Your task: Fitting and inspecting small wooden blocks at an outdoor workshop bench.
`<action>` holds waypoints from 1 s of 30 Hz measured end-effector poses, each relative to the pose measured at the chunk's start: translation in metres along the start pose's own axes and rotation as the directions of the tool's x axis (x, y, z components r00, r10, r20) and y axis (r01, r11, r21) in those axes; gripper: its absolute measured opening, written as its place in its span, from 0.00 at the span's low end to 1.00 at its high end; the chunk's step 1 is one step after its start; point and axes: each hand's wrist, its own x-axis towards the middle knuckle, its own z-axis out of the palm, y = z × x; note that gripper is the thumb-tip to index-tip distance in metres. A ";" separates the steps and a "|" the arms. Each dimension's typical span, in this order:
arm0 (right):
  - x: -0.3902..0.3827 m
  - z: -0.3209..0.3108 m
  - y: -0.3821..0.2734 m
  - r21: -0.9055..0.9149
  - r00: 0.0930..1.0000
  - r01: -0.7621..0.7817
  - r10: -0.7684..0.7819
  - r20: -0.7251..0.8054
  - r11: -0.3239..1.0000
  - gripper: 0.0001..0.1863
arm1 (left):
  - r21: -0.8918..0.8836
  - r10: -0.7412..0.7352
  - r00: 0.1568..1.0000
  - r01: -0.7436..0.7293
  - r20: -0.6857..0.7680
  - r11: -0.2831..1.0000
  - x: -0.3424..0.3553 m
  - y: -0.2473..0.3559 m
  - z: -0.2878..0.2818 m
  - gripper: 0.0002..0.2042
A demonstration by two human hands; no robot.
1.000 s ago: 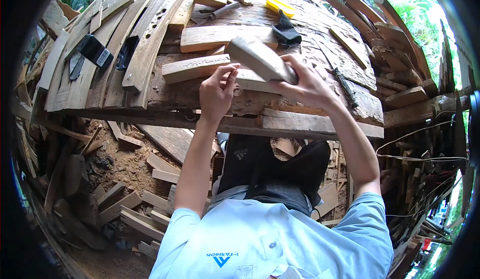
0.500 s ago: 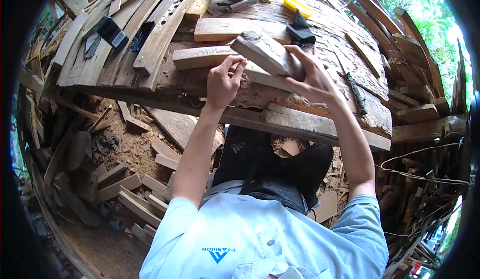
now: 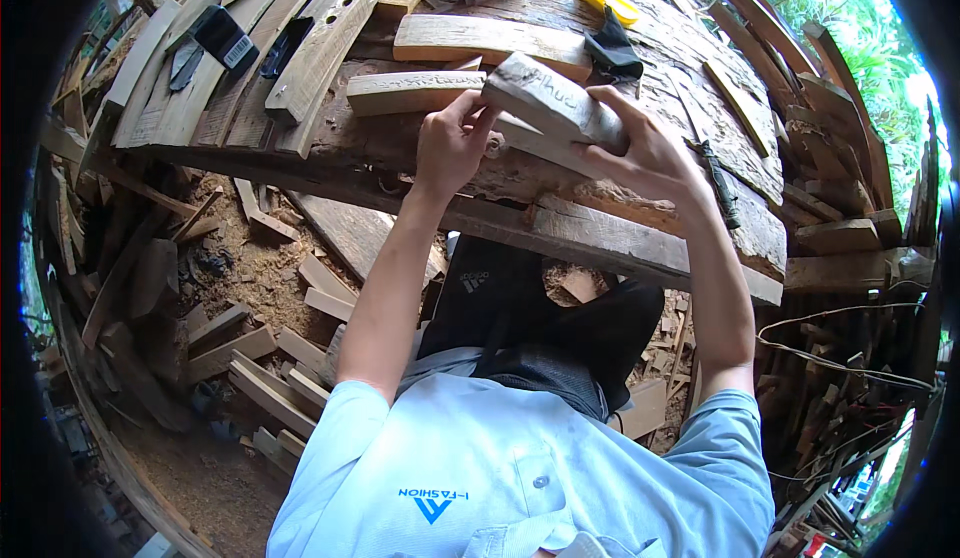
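Note:
A short, thick wooden block [image 3: 548, 103] with pencil-like marks on its face is raised above the rough workbench [image 3: 330, 163]. My right hand [image 3: 652, 153] is closed on the block's right end, with the thumb below and the fingers over the top. Beside the left end, my left hand [image 3: 452, 150] is closed, thumb and fingertips pinched together near the wood. Whatever sits in that pinch, if anything, is hidden or too small to tell. Behind the left hand lies a wooden piece [image 3: 412, 90] with marks along it, and farther back a longer one [image 3: 490, 40].
Long planks [image 3: 325, 48] fill the bench's left side, with a phone [image 3: 222, 36] on them. A yellow-handled tool [image 3: 608, 0], a black cloth-like item [image 3: 612, 50] and a thin tool with a dark wrapped handle [image 3: 718, 183] lie toward the right. Offcuts [image 3: 270, 398] and sawdust cover the ground.
The block has shifted slightly right and turned so more of its marked face shows. Both hands moved along with it, the left one still pinched near its left end.

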 end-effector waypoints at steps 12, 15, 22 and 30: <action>-0.001 0.001 0.001 -0.013 1.000 -0.020 0.021 0.011 1.000 0.41 | 0.152 0.121 0.992 -0.116 -0.020 0.982 0.003 0.000 0.005 0.08; 0.000 0.003 0.005 0.020 0.999 -0.034 0.034 0.010 0.999 0.41 | 0.036 0.043 0.998 -0.041 -0.040 0.999 -0.002 0.009 0.009 0.08; -0.004 0.011 0.009 0.041 0.999 0.008 -0.006 -0.047 0.999 0.45 | 0.032 -0.012 0.998 0.014 -0.063 0.999 -0.002 0.002 0.014 0.09; 0.000 0.010 0.011 0.186 0.995 -0.091 0.098 -0.028 0.978 0.47 | -0.010 0.057 0.994 -0.058 -0.090 0.998 -0.001 0.009 0.016 0.12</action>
